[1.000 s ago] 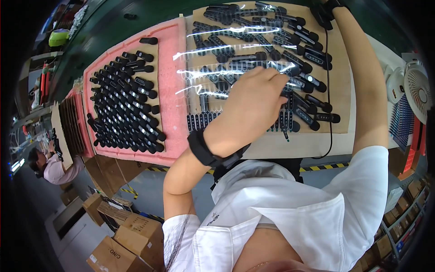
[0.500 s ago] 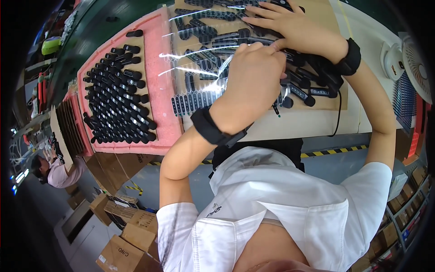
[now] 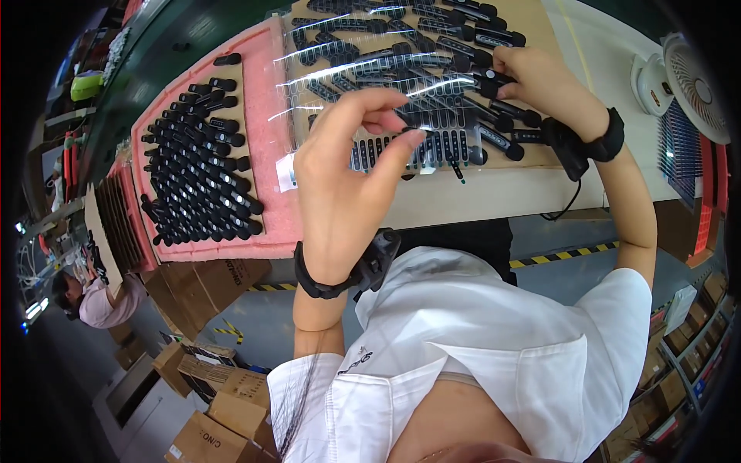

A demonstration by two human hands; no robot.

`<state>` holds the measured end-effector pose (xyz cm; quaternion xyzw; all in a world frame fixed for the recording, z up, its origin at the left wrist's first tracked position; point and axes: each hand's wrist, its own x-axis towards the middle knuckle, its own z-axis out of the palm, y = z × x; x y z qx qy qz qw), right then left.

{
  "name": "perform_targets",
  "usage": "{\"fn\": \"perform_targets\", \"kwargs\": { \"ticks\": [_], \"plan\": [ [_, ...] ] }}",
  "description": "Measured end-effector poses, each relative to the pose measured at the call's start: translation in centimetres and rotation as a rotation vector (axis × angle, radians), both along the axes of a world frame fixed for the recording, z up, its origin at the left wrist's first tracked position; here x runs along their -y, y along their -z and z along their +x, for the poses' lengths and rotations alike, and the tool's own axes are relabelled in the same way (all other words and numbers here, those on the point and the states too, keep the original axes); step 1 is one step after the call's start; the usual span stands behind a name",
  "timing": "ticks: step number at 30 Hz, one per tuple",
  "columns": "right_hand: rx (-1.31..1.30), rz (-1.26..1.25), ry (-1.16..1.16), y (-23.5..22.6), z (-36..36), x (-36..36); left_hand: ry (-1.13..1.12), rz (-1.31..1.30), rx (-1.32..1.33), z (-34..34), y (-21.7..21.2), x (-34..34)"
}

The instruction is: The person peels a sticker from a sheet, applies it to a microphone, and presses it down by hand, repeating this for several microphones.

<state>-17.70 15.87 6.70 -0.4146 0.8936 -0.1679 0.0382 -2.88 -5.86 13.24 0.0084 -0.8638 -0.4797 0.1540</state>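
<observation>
My left hand (image 3: 340, 174) is raised over the near left part of a clear plastic sheet (image 3: 369, 143) with rows of black button strips. Its thumb and fingers curl toward each other, and a small dark bit shows by the thumb tip, too small to name. At the right edge of the sheet, my right hand (image 3: 544, 85) pinches a black handheld microphone (image 3: 489, 79) with a rounded head. More black microphones (image 3: 502, 143) lie loose under and beside the sheet, on a brown board (image 3: 540, 31). Both wrists wear black bands.
A pink foam tray (image 3: 272, 154) on the left holds many black microphones (image 3: 201, 166) in slanting rows. To the right stand a white fan (image 3: 691, 85) and a blue rack (image 3: 679, 170). A black cable (image 3: 571, 202) hangs over the table edge. Another person (image 3: 104, 301) works far left.
My hands have come apart. The left has drawn back toward me and turned, thumb and fingers curled; the right has moved right and down from the sheet and taken hold of a microphone.
</observation>
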Motion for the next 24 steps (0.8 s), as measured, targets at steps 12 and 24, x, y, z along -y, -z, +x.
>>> {"fn": "perform_targets", "kwargs": {
  "ticks": [12,24],
  "plan": [
    [0.504,-0.871,0.277,-5.1,5.8,2.7,0.099,0.836,0.024,-0.7,-2.8,-1.6],
    [0.11,-0.782,0.133,-7.8,9.0,4.9,0.072,0.769,0.001,-1.7,-1.5,-2.0]
  ]
}}
